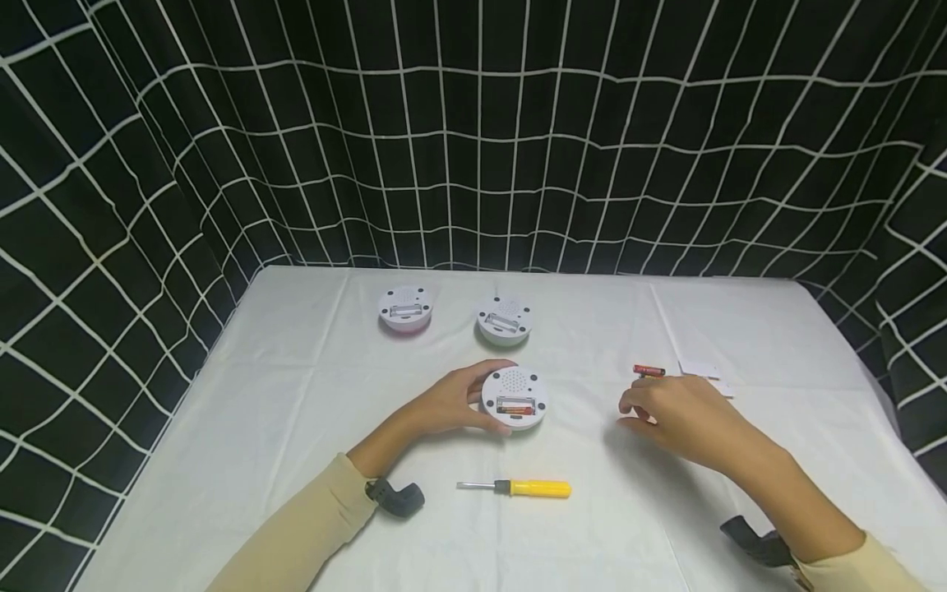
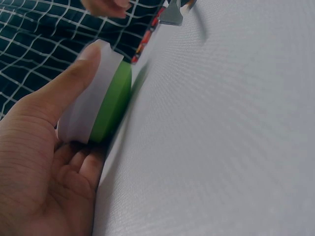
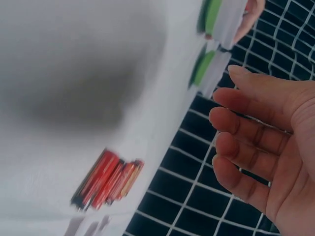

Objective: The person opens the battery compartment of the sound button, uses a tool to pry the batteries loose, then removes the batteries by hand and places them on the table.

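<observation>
A round white device (image 1: 515,380) with a speaker grille and a green lower part is gripped from its side by my left hand (image 1: 455,400). The thumb (image 2: 74,86) lies along the white edge in the left wrist view. In its uncovered battery compartment lies a red battery (image 1: 515,409). My right hand (image 1: 684,418) hovers over the cloth at the right, fingers loosely bent and holding nothing. Several red batteries (image 3: 108,179) lie close together in the right wrist view. One battery (image 1: 649,370) shows just beyond that hand in the head view, the others mostly hidden.
Two similar round devices, one pinkish below (image 1: 405,309) and one greenish below (image 1: 505,321), sit farther back with uncovered compartments. A yellow-handled screwdriver (image 1: 540,489) lies in front. Small white pieces (image 1: 699,369) lie at the right. Black netted curtains surround the white-covered table (image 1: 296,329).
</observation>
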Available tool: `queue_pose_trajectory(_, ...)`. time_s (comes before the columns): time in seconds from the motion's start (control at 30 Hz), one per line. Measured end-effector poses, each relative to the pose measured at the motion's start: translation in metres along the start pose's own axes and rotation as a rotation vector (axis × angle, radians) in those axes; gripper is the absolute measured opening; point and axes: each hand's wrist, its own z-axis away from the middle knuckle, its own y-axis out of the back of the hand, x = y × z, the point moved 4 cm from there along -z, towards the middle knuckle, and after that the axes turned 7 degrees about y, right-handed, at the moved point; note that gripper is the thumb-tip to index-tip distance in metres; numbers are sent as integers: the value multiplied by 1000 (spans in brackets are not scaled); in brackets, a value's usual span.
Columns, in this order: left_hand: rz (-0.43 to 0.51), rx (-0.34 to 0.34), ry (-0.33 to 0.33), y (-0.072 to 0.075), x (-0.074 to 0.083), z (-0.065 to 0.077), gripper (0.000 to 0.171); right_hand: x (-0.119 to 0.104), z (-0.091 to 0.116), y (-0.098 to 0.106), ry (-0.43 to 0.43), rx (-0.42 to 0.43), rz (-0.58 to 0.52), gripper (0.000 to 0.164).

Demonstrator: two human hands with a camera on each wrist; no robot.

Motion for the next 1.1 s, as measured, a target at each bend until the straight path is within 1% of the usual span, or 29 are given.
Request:
queue_pose_trajectory(0.27, 17, -13, -19, -1, 0, -1, 96, -12, -12, -3, 36, 29, -11, 15)
queue_pose_trajectory(0.4, 16, -18, -21, -1, -1, -1, 96, -17, -17, -4, 28, 35, -29, 13)
queue_pose_trajectory(0.73, -4, -8, -11, 0, -1, 0, 95, -29, -28, -7, 46, 49, -35, 14)
queue_pose_trajectory(0.97, -2, -8, -8, 0, 1, 0, 96, -34, -35, -3, 45, 58, -92, 10)
queue_pose_trajectory(1.1, 2, -11, -3, 1, 0, -1, 96, -37, -40, -2, 34, 41, -109, 9)
